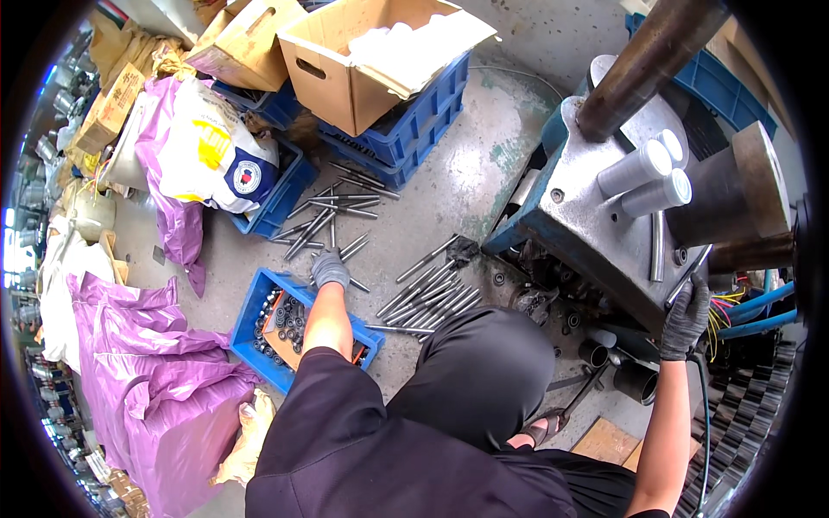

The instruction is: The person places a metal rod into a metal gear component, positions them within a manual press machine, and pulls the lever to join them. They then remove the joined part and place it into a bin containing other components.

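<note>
My left hand (330, 269), in a grey glove, reaches down to a loose pile of metal shafts (345, 204) on the floor. Its fingers are bent closed around the end of one shaft (332, 230), partly hidden by the glove. Just below that wrist is a blue bin (241, 338) with bearings (287, 312) in it. At the right, my right hand (685, 321), also gloved, is closed around a slim metal shaft (688, 278), held at a slant beside the edge of a steel machine block (566, 186). Another shaft (658, 248) lies on the block.
More shafts (432, 296) lie in a row before my knee. Two grey-white tubs (635, 168) stand on the block near a thick steel column (643, 69). Blue crates (393, 142) carry a cardboard box (324, 95). Purple sheeting (147, 380) covers the left side; cables (756, 315) hang right.
</note>
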Available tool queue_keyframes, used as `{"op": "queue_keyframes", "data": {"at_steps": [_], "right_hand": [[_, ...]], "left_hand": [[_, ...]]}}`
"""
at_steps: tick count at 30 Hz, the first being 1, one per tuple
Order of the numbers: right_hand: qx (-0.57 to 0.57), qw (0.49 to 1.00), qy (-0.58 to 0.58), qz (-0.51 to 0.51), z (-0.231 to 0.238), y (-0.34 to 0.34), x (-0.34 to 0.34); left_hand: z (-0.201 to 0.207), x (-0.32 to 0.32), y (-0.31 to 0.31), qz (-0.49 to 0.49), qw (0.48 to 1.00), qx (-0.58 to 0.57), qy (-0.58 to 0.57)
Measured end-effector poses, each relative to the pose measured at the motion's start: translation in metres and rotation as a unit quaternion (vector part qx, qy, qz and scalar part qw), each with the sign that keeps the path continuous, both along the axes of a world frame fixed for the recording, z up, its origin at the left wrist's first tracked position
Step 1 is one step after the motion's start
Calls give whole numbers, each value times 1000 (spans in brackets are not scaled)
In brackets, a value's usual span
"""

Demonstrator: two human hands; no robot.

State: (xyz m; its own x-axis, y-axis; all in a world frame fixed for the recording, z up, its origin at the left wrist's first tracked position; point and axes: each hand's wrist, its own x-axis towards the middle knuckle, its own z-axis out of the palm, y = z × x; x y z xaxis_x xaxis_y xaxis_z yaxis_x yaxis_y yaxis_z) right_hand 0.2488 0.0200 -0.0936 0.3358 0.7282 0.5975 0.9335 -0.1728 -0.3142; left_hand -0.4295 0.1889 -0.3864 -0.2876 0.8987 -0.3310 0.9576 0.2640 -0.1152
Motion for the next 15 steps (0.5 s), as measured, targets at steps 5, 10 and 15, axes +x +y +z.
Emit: {"op": "queue_keyframes", "data": {"at_steps": [5, 10, 15], "right_hand": [[7, 1000, 6, 2, -3, -2, 4], [2, 1000, 12, 8, -3, 4, 4], [-1, 1000, 13, 5, -3, -2, 4]], "left_hand": [[-5, 0, 11, -84, 988, -97, 82], [-50, -25, -6, -155, 974, -120, 111], [-18, -7, -4, -234, 959, -152, 43]]}}
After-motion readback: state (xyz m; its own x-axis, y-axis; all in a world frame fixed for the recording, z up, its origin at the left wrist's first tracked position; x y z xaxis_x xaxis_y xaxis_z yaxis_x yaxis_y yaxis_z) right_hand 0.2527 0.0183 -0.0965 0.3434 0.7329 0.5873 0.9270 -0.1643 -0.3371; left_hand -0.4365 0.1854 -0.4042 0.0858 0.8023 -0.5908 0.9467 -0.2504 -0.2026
